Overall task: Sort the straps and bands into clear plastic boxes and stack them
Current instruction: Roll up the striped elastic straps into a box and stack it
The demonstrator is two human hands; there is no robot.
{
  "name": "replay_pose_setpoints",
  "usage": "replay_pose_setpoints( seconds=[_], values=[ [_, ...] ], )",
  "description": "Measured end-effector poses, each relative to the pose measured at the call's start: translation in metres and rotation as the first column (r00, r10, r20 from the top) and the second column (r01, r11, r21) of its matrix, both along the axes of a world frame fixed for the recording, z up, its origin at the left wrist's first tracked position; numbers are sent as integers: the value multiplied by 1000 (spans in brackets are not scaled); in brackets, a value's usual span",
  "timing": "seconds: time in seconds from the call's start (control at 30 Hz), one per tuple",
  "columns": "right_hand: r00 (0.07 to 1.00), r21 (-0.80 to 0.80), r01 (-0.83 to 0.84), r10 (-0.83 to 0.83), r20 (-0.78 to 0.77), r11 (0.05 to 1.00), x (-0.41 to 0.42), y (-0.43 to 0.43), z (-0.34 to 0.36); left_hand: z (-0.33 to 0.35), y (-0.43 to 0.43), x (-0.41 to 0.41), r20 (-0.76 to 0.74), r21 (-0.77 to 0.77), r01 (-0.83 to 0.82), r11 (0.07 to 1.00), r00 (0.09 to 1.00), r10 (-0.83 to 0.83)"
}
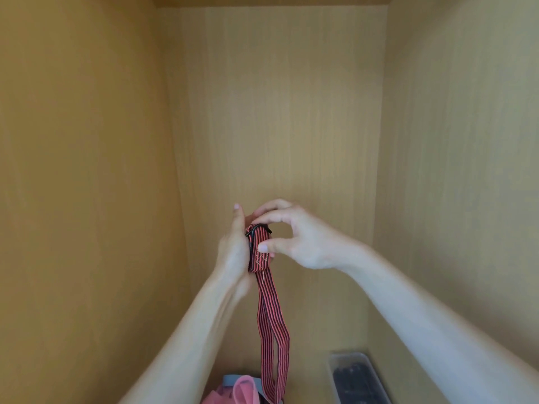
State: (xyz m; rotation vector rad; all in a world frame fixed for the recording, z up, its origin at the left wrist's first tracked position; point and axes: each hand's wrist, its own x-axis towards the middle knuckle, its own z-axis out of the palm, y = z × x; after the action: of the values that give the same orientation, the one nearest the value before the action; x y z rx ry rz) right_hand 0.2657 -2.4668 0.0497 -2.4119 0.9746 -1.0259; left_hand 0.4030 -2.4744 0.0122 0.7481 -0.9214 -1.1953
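Observation:
A red-and-black striped strap (272, 330) with a dark metal buckle at its top is held up inside a wooden cupboard. My left hand (234, 252) grips its folded upper end against the palm. My right hand (294, 237) pinches the same folded part from the right, thumb on the front, fingers over the buckle. The strap's long loop hangs straight down between my forearms to the bottom edge. A clear plastic box (357, 377) with dark items inside stands at the lower right.
Pink bands (240, 390) and a grey-blue item (233, 379) lie at the bottom centre, partly hidden by the hanging strap. Wooden cupboard walls (87, 170) close in on the left, back and right.

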Motion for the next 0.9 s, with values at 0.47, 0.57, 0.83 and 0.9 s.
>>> replay_pose_setpoints(
  seconds=[0.47,0.57,0.83,0.9],
  values=[
    [1000,87,12,-13,17,996,-14,9,17,3,6,-6,57,-61,305,951,952,-301],
    [992,4,99,-99,79,995,-28,7,33,2,10,-11,120,-84,322,943,943,-312],
    [981,83,83,-96,170,993,-47,1,42,3,16,-13,184,-129,330,935,935,-305],
    [980,88,78,-92,178,993,-49,1,43,4,18,-15,198,-144,320,936,936,-290]
  ],
)
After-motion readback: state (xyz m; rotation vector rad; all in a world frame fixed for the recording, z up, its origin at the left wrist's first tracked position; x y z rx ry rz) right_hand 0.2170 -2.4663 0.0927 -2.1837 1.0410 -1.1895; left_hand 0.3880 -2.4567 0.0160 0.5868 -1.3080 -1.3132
